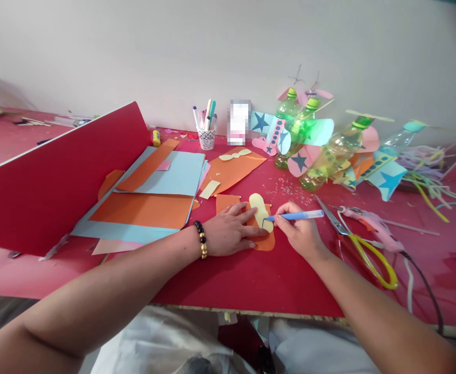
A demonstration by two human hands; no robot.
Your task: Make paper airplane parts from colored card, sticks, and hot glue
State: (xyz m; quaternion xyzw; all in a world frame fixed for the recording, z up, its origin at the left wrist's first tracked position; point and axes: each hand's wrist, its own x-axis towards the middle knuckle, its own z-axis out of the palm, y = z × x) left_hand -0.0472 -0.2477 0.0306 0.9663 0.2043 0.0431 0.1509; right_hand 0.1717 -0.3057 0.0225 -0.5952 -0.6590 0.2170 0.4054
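Observation:
My right hand (pixel 296 231) grips a blue pen (pixel 296 215), its tip on a pale yellow paper cutout (pixel 259 205) with rounded ends. A short dark line shows on the cutout by the tip. Beneath it lies an orange paper piece (pixel 266 243). My left hand (pixel 231 231) lies flat, fingers spread, pressing on the orange and yellow papers; it wears a beaded bracelet. Just beyond, a larger orange sheet (pixel 231 169) carries a yellow bow-shaped cutout (pixel 235 155) and a small yellow rectangle (pixel 210 189).
Scissors (pixel 362 254) and a pink glue gun (pixel 372 226) with a cord lie to the right. Decorated bottles (pixel 325 161) stand behind. A pen cup (pixel 206 139) is at the back. Coloured sheets (pixel 146 208) and a red upright board (pixel 64 182) occupy the left.

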